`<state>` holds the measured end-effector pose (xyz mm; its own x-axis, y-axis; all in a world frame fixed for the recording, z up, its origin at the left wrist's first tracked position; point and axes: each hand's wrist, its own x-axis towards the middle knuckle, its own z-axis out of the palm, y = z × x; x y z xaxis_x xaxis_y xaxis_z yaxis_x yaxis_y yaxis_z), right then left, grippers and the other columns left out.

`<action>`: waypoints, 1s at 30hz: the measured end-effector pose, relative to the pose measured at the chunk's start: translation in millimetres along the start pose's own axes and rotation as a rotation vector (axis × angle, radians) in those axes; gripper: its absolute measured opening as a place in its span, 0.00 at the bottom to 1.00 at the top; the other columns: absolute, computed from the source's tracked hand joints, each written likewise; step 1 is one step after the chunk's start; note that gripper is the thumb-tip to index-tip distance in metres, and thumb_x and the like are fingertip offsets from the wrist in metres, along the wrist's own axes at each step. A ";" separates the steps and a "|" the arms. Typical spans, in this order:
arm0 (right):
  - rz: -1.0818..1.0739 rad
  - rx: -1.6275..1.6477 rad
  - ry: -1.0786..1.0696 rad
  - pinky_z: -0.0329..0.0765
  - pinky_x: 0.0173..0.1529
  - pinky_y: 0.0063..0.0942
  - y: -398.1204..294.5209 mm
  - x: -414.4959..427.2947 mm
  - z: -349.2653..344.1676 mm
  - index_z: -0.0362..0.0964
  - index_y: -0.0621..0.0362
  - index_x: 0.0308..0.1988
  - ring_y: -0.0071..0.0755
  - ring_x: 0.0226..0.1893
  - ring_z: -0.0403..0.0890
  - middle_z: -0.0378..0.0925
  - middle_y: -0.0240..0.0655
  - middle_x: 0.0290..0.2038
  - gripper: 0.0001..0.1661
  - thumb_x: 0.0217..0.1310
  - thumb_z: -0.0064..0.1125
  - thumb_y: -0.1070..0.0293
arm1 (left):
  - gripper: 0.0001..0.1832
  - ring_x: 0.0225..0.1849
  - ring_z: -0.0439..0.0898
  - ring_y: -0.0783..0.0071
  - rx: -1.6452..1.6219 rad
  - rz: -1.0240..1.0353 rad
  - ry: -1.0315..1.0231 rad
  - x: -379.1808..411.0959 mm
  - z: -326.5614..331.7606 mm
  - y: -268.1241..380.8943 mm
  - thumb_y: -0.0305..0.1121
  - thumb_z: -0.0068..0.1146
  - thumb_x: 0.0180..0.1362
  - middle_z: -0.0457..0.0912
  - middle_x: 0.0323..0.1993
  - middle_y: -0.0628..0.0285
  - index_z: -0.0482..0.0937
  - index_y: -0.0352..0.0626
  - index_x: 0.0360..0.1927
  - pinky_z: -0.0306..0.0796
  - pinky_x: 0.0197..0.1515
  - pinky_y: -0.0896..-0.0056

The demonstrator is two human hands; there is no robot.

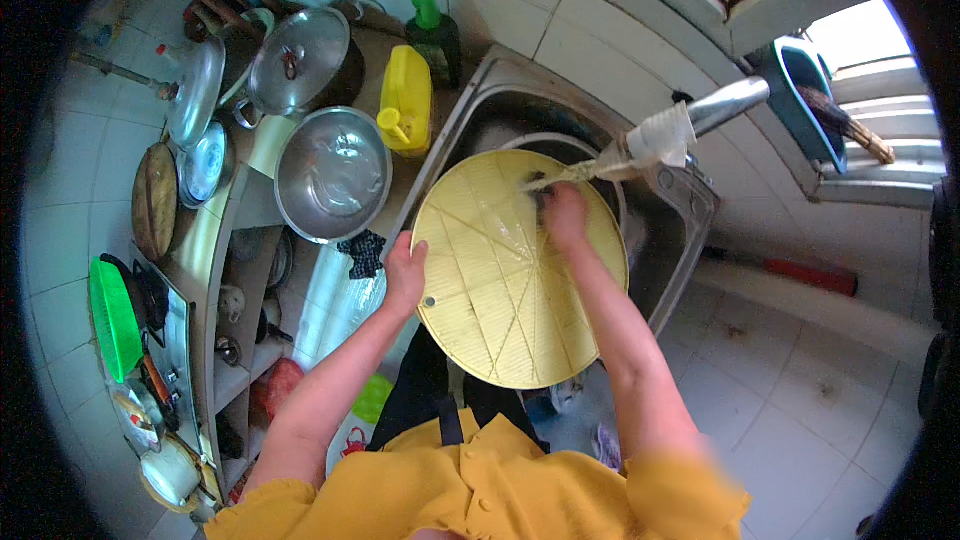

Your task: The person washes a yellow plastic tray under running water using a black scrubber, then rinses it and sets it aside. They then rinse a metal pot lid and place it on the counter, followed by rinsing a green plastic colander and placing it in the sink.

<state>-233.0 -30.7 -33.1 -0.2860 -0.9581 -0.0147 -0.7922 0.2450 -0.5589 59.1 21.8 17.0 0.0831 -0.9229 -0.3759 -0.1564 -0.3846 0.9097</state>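
A large round yellow board [480, 240], ribbed and with a small hole near its rim, is tilted over a stainless steel sink [660, 240]. My left hand [406, 270] grips its left edge, thumb on top. Over its upper right part, my right hand [564, 214] is closed around a small dark scrubber [538, 186], mostly hidden and blurred. A metal faucet [724, 106] with whitish wrapping on its spout hangs just above this hand. The board's middle is wet and shiny. Beneath it, the rim of a metal basin [555, 139] shows in the sink.
Left of the sink stand a steel bowl [300, 199], a yellow jug [406, 94], a green-capped bottle [435, 45] and a lidded pot [300, 64]. A dark checked cloth [363, 253] hangs by the sink's left edge. A blue container [806, 105] with a brush is at the window.
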 end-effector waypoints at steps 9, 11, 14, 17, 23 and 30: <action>-0.208 -0.028 -0.005 0.75 0.52 0.44 -52.4 25.9 56.2 0.77 0.57 0.45 0.50 0.47 0.78 0.80 0.44 0.43 0.13 0.60 0.53 0.68 | 0.08 0.40 0.78 0.74 0.118 0.017 -0.036 0.5 -8.0 -13.9 0.27 0.49 0.66 0.82 0.38 0.58 0.75 0.34 0.44 0.71 0.45 0.70; -0.166 0.133 0.156 0.75 0.52 0.43 52.4 37.2 60.6 0.77 0.56 0.46 0.48 0.47 0.78 0.80 0.44 0.43 0.14 0.61 0.54 0.67 | 0.08 0.41 0.77 0.76 0.145 0.047 -0.104 0.8 1.4 -7.2 0.27 0.49 0.66 0.81 0.38 0.60 0.75 0.34 0.45 0.71 0.46 0.71; 0.108 0.388 0.145 0.76 0.48 0.41 38.1 49.9 42.6 0.78 0.57 0.44 0.49 0.45 0.80 0.81 0.45 0.42 0.15 0.55 0.60 0.67 | 0.08 0.40 0.77 0.76 0.139 0.053 -0.055 0.2 -6.7 -24.5 0.27 0.49 0.66 0.82 0.38 0.59 0.76 0.34 0.45 0.71 0.45 0.71; -0.147 -0.005 0.204 0.76 0.49 0.42 8.2 29.9 78.4 0.79 0.55 0.42 0.49 0.44 0.80 0.81 0.44 0.41 0.15 0.52 0.59 0.72 | 0.08 0.40 0.78 0.75 0.210 0.018 -0.092 -0.3 2.2 -3.4 0.28 0.49 0.66 0.82 0.37 0.59 0.76 0.34 0.45 0.71 0.46 0.71; -0.479 -0.123 -0.117 0.77 0.46 0.45 -93.0 10.4 46.2 0.80 0.52 0.39 0.51 0.41 0.79 0.79 0.44 0.38 0.15 0.49 0.54 0.77 | 0.10 0.37 0.82 0.62 0.139 0.073 0.010 3.1 -11.5 -33.6 0.30 0.51 0.64 0.83 0.33 0.50 0.76 0.33 0.42 0.73 0.43 0.63; -0.389 0.160 -0.080 0.77 0.43 0.45 -138.9 -16.3 59.5 0.77 0.57 0.34 0.53 0.40 0.80 0.79 0.43 0.36 0.08 0.50 0.60 0.72 | 0.08 0.38 0.82 0.61 0.246 0.046 -0.008 0.6 -9.3 -14.1 0.28 0.50 0.65 0.83 0.34 0.51 0.76 0.33 0.41 0.72 0.43 0.62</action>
<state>-86.2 -57.9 -4.6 0.0656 -0.9846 0.1619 -0.7376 -0.1571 -0.6567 70.5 26.8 5.5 0.0629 -0.9391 -0.3377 -0.3943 -0.3343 0.8560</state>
